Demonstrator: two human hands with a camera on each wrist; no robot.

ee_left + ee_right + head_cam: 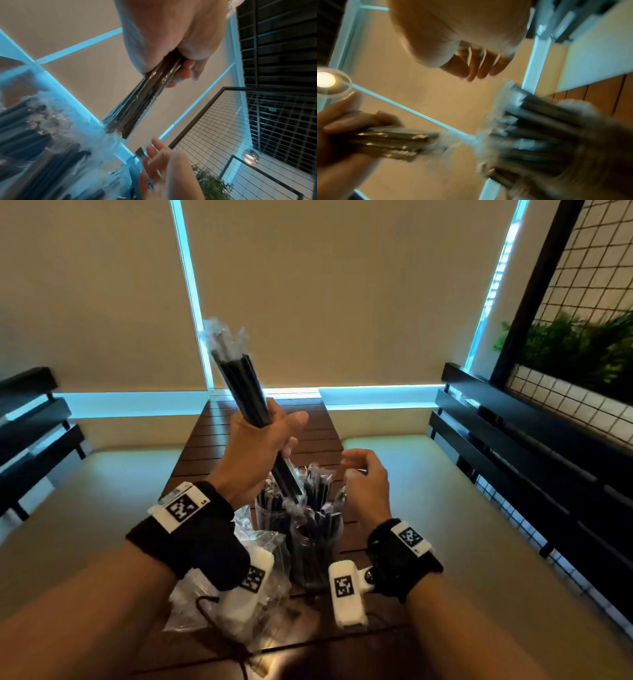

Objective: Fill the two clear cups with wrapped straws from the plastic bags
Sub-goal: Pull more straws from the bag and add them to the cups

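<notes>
The left hand [255, 446] has its fingers [184, 73] wrapped tight round a bundle of wrapped straws [239, 374], held well up and tilted so the lower ends point down toward the 2 clear cups [317, 546] on the slatted bench [310, 433]; that angle probably serves to line the bundle up with a cup mouth before lowering. The right hand [366, 479] hovers just beside the cups, fingers [477, 67] loosely curled and holding nothing, likely ready to steady a cup or guide the straw ends in. Both cups already stand full of dark wrapped straws whose clear wrapper tips stick up above the rims, so the task seems well along. A crumpled plastic bag [263, 546] lies on the bench just left of the cups, under the left wrist; what it holds cannot be told.
</notes>
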